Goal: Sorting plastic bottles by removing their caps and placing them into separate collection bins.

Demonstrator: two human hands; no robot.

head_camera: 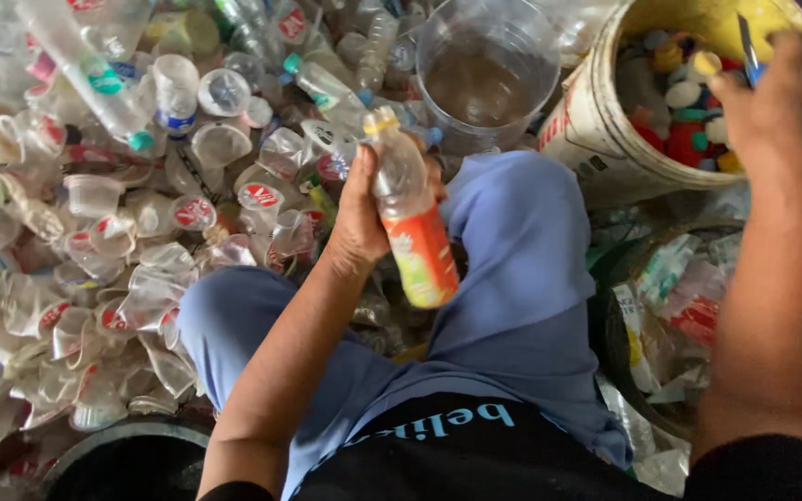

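Two hands work: our left hand (359, 218) grasps a clear plastic bottle with an orange label (410, 218) above our knee; our right hand (777, 88) pinches a thin blue tool (747, 46) over a yellow-lined bucket of coloured caps (596, 121).

Bare forearms, blue trousers (512, 278), black top (475, 455) with pale lettering.

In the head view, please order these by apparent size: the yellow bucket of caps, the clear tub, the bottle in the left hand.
1. yellow bucket
2. clear tub, somewhat smaller, though farther away, so unsure
3. bottle, clearly smallest, in the left hand
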